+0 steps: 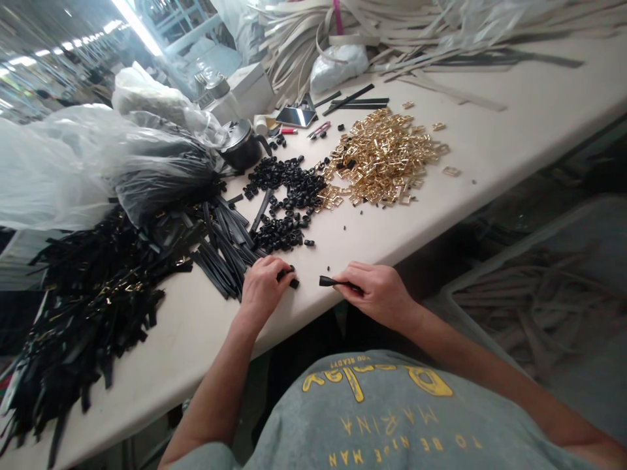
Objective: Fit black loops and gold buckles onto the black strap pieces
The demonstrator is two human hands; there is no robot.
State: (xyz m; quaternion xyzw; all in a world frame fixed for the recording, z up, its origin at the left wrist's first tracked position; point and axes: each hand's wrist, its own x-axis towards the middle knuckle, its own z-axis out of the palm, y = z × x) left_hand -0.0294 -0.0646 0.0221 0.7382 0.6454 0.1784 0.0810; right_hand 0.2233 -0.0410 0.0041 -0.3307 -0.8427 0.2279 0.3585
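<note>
Near the table's front edge, my left hand [266,279] is closed with black pieces [294,283] showing at its thumb and fingertips. They look like a short strap end and a small loop, mostly hidden by the fingers. To its right, my right hand [375,287] pinches a black strap [327,281], whose flared end points left toward the other hand. The two hands are apart. Just beyond my left hand lie a bundle of flat black straps [220,261] and a heap of small black loops [281,232]. Farther off is a pile of gold-coloured rectangular buckles [379,160].
Finished-looking black straps with gold buckles [98,307] hang over the table [206,346] at left. Behind are plastic bags [151,163], a dark lidded cup [241,145], a phone [296,117] and pale strips [294,49]. A bin of strips [533,300] stands low at right.
</note>
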